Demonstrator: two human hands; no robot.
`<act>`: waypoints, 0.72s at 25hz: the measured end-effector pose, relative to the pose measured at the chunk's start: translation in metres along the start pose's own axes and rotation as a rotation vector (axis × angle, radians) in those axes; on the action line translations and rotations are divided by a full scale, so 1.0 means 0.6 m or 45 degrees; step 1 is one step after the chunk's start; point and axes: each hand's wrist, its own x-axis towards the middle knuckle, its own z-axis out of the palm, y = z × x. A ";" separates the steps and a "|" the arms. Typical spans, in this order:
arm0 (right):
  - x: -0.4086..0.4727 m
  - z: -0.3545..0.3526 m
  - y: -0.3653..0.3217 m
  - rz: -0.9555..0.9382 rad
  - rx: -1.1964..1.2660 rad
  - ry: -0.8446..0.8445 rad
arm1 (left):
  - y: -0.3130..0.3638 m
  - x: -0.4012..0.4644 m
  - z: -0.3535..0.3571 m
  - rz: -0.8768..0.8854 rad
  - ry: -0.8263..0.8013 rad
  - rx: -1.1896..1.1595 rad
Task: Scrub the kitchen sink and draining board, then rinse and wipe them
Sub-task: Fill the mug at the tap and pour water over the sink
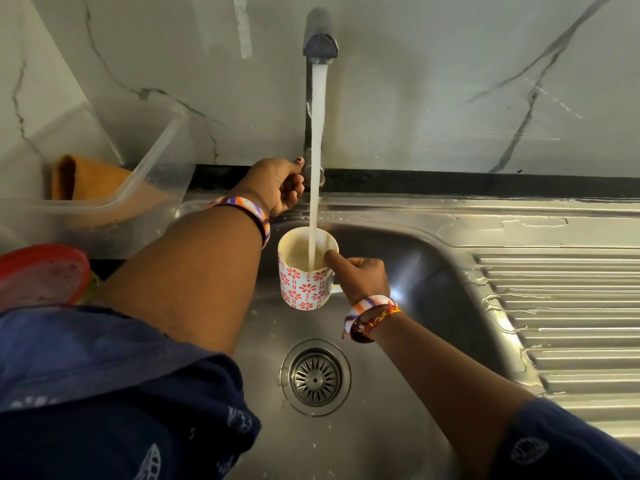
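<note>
1. A mug is being held over the sink by the right hand; the fingers are curled round the handle and the thumb is laid over the rim, pointing into the cup.
2. Water is being run from the tap straight into the mug, which is being kept upright, directly under the spout and above the drain.
3. The base of the tap is being gripped by the left hand, fingers curled round the fitting at the back edge of the sink.
4. The draining board is being seen to the right of the bowl, with water pooled and beaded along its ridges and upper rim.
5. A clear tub holding an orange cloth is being seen left of the tap; a red lid is lying nearer, at the left edge.
</note>
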 end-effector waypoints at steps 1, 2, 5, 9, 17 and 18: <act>0.000 0.000 0.000 0.004 0.001 0.001 | 0.000 0.001 0.000 -0.003 0.000 -0.002; 0.001 0.000 0.001 0.008 0.006 0.003 | 0.000 0.002 0.001 -0.007 0.000 -0.001; 0.001 0.001 0.002 0.023 0.030 0.005 | -0.001 0.003 0.000 -0.006 -0.002 -0.006; 0.003 0.003 0.002 0.021 0.037 0.018 | -0.002 0.001 0.000 0.009 -0.003 0.004; 0.004 0.002 0.003 0.028 0.054 0.028 | -0.004 0.004 -0.002 0.022 -0.009 -0.010; 0.004 0.002 0.003 0.027 0.055 0.026 | -0.004 0.004 -0.002 0.022 -0.011 -0.008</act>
